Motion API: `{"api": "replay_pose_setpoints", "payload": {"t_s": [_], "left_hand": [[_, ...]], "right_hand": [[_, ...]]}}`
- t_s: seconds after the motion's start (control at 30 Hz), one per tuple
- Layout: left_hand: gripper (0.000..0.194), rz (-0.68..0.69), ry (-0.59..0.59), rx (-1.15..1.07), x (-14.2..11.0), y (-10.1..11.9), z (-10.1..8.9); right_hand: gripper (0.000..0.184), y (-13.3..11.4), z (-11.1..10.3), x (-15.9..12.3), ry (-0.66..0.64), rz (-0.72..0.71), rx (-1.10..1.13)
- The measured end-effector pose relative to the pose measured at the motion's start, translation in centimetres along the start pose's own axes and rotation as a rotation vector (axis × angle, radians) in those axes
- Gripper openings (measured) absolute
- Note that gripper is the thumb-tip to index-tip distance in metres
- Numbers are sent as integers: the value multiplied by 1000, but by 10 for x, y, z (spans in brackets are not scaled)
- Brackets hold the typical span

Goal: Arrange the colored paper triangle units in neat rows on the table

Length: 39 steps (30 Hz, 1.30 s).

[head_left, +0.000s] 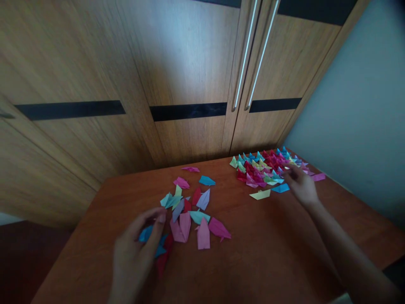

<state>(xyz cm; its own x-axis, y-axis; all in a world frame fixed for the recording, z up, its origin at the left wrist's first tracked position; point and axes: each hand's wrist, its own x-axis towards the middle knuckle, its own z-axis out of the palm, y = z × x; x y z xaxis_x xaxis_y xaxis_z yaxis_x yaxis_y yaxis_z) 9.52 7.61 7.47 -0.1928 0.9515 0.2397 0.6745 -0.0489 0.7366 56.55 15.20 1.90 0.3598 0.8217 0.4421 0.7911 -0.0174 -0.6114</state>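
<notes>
My left hand (pixel 136 249) hovers low at the near left of the wooden table (pixel 253 253), thumb and fingers pinched on a blue folded paper piece (pixel 146 233). Beside it lies a loose scatter of folded paper pieces (pixel 193 211) in pink, blue, lilac and red. My right hand (pixel 300 183) reaches to the far right, its fingers curled at the edge of a dense pile of folded paper pieces (pixel 265 166) in many colours. Whether it holds a piece there is hidden. A yellow piece (pixel 260 194) and a blue piece (pixel 280 188) lie just in front of that pile.
Wooden wardrobe doors (pixel 177 76) with long metal handles (pixel 243 59) rise right behind the table. A pale wall (pixel 363 114) stands at the right. The table's left edge drops to a dark floor (pixel 28 253).
</notes>
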Motion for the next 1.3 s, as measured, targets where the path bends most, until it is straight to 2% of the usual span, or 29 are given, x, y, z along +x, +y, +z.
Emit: {"api": "replay_pose_setpoints", "payload": {"t_s": [0.13,0.23,0.33,0.4,0.5,0.57,0.7,0.97,1.17,1.3], "left_hand": [[37,186,-76,237,17,3,-11],[34,274,-146,363,24,12,-14],[25,302,-381,403,22,20,-5],[25,307,-510,503,20,21,6],[27,262,-509,778,21,15,22],[25,244,-511,873,24,10,29],[23,272,-513,899,33,5,36],[24,330,-478,914,45,10,51],[30,346,-390,908,47,11,48],[26,343,-394,905,47,12,44]], "right_hand": [[37,-74,45,-27,-243,-98,280],[35,-111,78,-48,-410,-126,390],[35,-128,103,-67,-497,-101,413],[34,-131,113,-77,-502,-86,400],[34,-126,117,-85,-503,-103,428],[33,-123,117,-87,-504,-99,468],[29,-123,115,-87,-512,-72,489],[25,-127,113,-89,-518,-68,522],[24,-127,112,-89,-505,-53,533],[24,-127,111,-88,-511,-32,531]]}}
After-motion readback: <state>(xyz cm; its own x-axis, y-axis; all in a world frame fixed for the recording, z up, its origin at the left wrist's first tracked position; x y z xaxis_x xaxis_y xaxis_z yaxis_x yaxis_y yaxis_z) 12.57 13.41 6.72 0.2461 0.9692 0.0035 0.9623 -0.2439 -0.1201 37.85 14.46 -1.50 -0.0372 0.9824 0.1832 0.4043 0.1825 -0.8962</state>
